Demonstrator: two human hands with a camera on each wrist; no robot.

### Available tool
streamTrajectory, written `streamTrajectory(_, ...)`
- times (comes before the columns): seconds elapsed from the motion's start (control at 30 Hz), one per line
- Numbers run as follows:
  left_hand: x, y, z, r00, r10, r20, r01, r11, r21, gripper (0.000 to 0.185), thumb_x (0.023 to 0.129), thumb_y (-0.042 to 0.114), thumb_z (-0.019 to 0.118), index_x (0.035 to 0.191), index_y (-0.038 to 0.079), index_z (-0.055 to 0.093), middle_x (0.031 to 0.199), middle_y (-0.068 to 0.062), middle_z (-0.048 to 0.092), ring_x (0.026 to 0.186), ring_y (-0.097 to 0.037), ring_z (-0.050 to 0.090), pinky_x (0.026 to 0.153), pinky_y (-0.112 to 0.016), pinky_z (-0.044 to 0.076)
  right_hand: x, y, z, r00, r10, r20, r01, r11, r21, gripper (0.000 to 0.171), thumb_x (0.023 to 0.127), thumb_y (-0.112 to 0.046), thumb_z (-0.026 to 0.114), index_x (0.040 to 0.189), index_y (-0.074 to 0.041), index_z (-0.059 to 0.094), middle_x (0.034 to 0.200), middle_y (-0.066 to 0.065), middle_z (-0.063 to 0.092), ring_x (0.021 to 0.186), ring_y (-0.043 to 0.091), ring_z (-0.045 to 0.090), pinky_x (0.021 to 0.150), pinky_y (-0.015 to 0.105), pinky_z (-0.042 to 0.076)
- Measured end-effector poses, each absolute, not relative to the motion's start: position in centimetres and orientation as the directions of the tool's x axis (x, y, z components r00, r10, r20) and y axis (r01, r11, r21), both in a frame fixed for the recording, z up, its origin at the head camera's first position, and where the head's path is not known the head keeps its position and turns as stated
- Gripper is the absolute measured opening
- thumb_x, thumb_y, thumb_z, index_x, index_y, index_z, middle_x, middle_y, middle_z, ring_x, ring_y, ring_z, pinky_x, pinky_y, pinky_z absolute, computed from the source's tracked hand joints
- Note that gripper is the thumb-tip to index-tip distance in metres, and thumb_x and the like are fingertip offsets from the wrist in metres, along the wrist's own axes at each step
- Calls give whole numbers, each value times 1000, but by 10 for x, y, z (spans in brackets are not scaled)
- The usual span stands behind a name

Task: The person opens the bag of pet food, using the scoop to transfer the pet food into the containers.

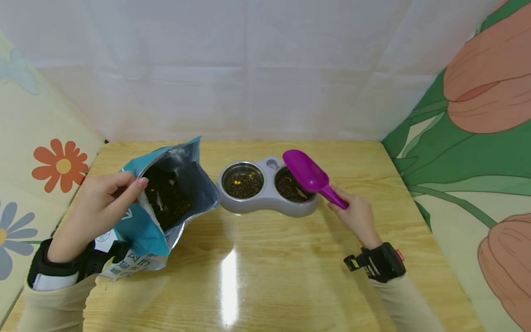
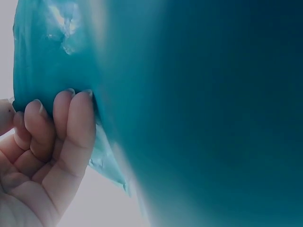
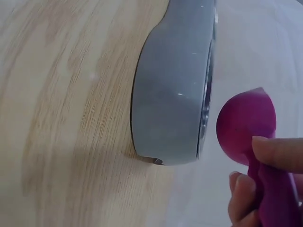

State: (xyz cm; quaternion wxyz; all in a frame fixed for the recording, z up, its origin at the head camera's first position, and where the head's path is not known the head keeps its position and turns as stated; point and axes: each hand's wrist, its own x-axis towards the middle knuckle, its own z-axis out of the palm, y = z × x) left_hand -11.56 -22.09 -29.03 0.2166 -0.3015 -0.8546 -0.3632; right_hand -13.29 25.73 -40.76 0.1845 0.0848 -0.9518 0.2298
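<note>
Bag (image 1: 145,237), blue with silvery lining, stands left of the feeder (image 1: 265,204), mouth gaping and leaning toward it. Left hand (image 1: 97,210): thumb and curled fingers pinch its rim on the side away from the feeder. Risk: one-sided hold; if the pinch slips, the mouth could sag and tip brown pieces (image 1: 174,210) out left of the feeder. Bag corner sits right by the feeder's left end, touching or not can't tell; a swing there could nudge the feeder.

Right hand (image 1: 357,214), at the feeder's right end, has fingers wrapped round the handle of the purple scoop (image 1: 309,173). Scoop hangs over the feeder's right bowl (image 1: 283,172), apart from it in the right wrist view; no load visible inside. Risk: a low wrist could clip the bowl rim and scatter food. Left bowl (image 1: 242,167) already holds pieces plus yellow bits; overfilling either could spill.

Surface: light wood-grain table (image 1: 298,276) under the feeder, glossy, glare streak (image 1: 229,286) in front of it. Flowered panel (image 1: 20,124) left of feeder, tulip panel (image 1: 439,170) right, creased white backdrop (image 1: 249,92) behind.
</note>
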Motion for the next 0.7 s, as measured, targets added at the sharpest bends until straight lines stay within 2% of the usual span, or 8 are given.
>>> streamTrajectory(0.27,-115,-221,-291,-729,353,586,667,559,493,26,87,8,61,64,14,51,51,9,28,43,-3,28,41,-18,20,-117,268,-415,-929,97,358,-140,803,-579,44,76,1,68,119,5,56,85,26,62,56,19,45,50,26,33)
streamTrajectory(0.37,-116,-221,-292,-723,355,592,673,554,489,26,88,11,60,64,14,51,51,8,29,43,-3,29,41,-17,20,-112,274,-420,-935,146,323,-93,778,-621,44,78,2,65,121,7,53,81,25,61,55,17,47,48,24,36)
streamTrajectory(0.53,-117,-222,-295,-713,351,607,684,538,492,29,90,21,58,63,14,51,51,7,30,43,-4,29,40,-18,20,-101,277,-428,-961,176,212,-1,769,-639,48,83,2,58,127,9,44,85,29,58,55,16,47,47,24,37)
streamTrajectory(0.7,-116,-222,-294,-719,348,602,678,541,498,29,89,18,59,62,15,50,51,8,29,44,-4,30,40,-18,20,-92,276,-435,-974,179,136,57,781,-622,51,84,2,56,131,10,37,89,32,56,56,21,45,49,27,36)
